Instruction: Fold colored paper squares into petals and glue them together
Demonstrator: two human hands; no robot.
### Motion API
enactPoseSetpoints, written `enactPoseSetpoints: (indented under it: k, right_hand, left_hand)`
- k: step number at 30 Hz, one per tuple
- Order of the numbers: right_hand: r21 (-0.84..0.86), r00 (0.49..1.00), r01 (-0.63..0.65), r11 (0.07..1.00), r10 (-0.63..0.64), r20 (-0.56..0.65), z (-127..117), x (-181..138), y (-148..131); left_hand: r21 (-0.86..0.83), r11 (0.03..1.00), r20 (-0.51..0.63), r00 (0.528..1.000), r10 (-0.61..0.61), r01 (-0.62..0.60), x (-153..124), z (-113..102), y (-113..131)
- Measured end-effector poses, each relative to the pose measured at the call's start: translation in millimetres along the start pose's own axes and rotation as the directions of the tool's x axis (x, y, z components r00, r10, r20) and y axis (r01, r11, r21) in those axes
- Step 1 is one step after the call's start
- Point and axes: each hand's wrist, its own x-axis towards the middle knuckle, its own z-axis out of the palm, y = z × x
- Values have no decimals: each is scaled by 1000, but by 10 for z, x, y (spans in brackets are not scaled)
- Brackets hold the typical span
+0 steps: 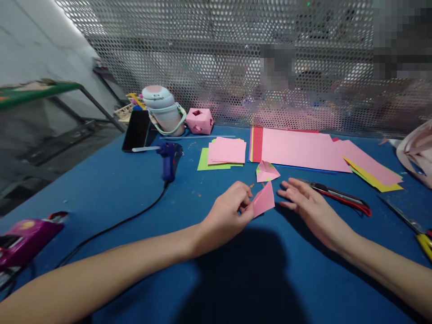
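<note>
My left hand pinches a small folded piece of pink paper between thumb and fingers, just above the blue table. To its right, my right hand is open, its fingers apart and pointing at the paper without touching it. Just beyond them lies a folded pink paper shape with green showing at its edges. A stack of pink paper squares rests on green sheets farther back. Larger pink sheets lie behind my right hand, with red and yellow ones under them.
A blue glue gun with its cord stands left of centre. Behind it are a phone, a bottle and a pink paper polyhedron. A utility knife and scissors lie right. A perforated metal panel borders the back.
</note>
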Motion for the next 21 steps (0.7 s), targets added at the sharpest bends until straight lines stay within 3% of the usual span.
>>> enactPoseSetpoints:
  k: [3, 6, 9, 11, 13, 17, 21]
  right_hand:
    - [115, 992, -106, 988, 98, 75, 168, -79, -45]
    - [52, 986, -69, 996, 60, 153, 268, -102, -66]
    - [-77, 984, -49, 996, 61, 167, 263, -66, -67]
    - [-177, 983, -51, 983, 81, 167, 212, -35, -74]
    - [-297, 977, -20, 955, 81, 195, 147, -17, -89]
    - [-501, 975, 134, 855, -22, 223, 58, -13, -116]
    - [-608, 972, 223, 762, -123, 202, 30, 3, -91]
  left_hand:
    - [-28, 997, -7, 998, 65, -66, -51, 29, 3]
    - [-129, 991, 30, 998, 47, -43, -85, 22, 16]
    - [-269, 947, 101, 983, -155, 177, -71, 0, 19]
    - [-358, 867, 162, 937, -309, 348, -40, -8, -8]
    - [-413, 800, 200, 900, -386, 435, -5, -8, -56]
    - [-445, 780, 244, 897, -368, 441, 22, 5, -135]
    - [-329, 852, 287, 903, -320, 407, 9, -24, -136]
